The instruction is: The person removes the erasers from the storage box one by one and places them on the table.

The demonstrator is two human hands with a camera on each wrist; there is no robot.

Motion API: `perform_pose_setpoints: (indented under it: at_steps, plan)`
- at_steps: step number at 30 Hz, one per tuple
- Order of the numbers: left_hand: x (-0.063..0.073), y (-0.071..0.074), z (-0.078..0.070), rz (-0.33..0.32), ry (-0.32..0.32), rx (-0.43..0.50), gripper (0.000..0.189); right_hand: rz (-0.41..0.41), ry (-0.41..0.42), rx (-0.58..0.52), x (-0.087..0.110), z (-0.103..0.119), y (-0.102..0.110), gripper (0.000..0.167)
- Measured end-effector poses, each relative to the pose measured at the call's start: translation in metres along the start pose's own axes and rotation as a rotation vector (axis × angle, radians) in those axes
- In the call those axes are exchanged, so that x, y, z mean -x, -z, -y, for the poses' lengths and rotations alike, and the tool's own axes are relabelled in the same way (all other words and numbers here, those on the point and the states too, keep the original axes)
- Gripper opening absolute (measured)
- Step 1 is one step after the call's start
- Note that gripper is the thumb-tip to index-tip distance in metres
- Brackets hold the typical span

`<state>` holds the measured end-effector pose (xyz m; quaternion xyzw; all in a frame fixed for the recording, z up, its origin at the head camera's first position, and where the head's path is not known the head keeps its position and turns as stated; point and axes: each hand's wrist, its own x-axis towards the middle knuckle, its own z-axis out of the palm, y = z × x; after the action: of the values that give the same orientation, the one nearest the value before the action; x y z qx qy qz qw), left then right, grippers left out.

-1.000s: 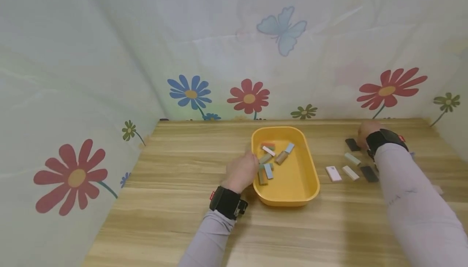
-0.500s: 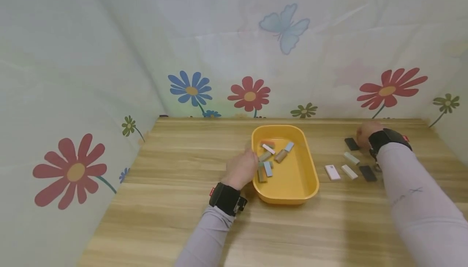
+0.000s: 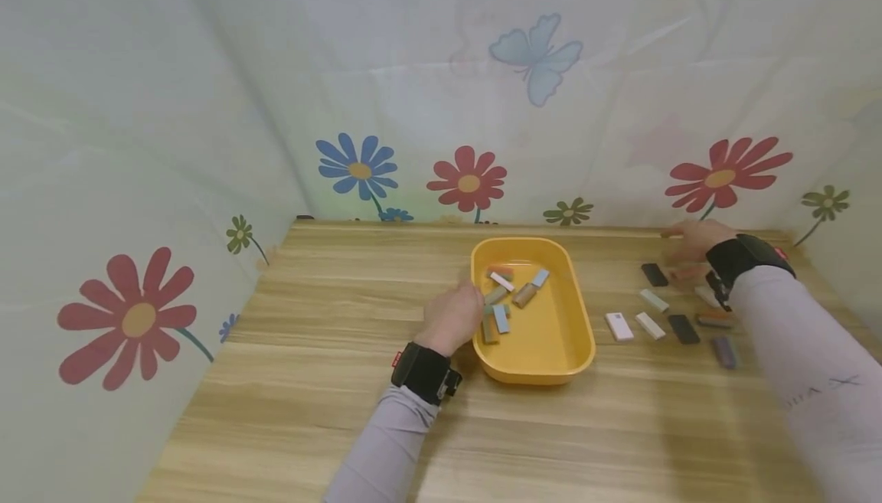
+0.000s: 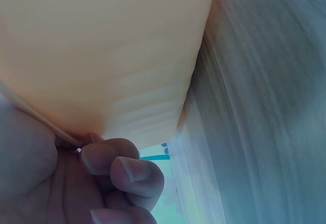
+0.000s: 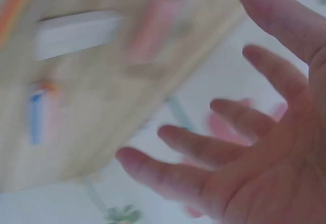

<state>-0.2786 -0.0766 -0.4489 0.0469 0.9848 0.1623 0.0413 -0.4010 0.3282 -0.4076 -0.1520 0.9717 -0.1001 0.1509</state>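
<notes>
My left hand (image 3: pixel 451 319) grips the left rim of a yellow plastic tub (image 3: pixel 537 374). In the left wrist view its curled fingers (image 4: pixel 137 175) and thumb pinch the rim. Several small eraser-like blocks lie in the tub, among them a light blue one (image 3: pixel 501 319) and a brown one (image 3: pixel 526 295). My right hand (image 3: pixel 697 243) is over the far right of the table, fingers spread, holding nothing. Near it in the right wrist view are a white block (image 5: pixel 76 33), a pink block (image 5: pixel 155 28) and a blue-and-white block (image 5: pixel 42 113), all blurred.
On the table right of the tub lie a white block with a small mark (image 3: pixel 619 327), two pale blocks, a black block (image 3: pixel 684 329), another black block (image 3: pixel 654 275) and a purplish block (image 3: pixel 723 352). A flowered curtain (image 3: pixel 620 105) stands behind the table's back edge.
My right hand has spread its fingers and moved slightly right, uncovering blocks that the arm hid. The left hand keeps its hold on the tub; the tub's contents look unchanged.
</notes>
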Motion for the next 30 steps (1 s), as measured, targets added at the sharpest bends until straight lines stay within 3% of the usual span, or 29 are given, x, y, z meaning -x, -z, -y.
perform_pose_setpoints:
  at_steps: [2,5,11,17,25,30]
  plan:
    - [0.000,0.000,0.000,0.001,-0.009,-0.013,0.030,-0.065,0.030,0.078,0.009,0.023,0.008,0.061]
    - [0.000,-0.001,0.001,-0.003,-0.024,-0.029,0.028,-0.106,0.084,0.040,0.016,0.049,0.007,0.063]
    - [-0.001,-0.003,0.002,0.006,-0.052,-0.054,0.025,-0.189,0.111,-0.010,0.026,0.095,-0.010,0.063]
    - [-0.002,-0.003,0.002,-0.002,-0.038,-0.051,0.028,-0.189,0.102,-0.086,0.039,0.138,-0.027,0.059]
    - [-0.005,-0.007,0.002,0.000,-0.060,-0.051,0.027,-0.104,0.037,-0.362,0.050,0.164,-0.054,0.044]
    - [-0.004,-0.006,0.002,0.006,-0.082,-0.076,0.025,-0.096,0.017,-0.398,0.052,0.168,-0.068,0.025]
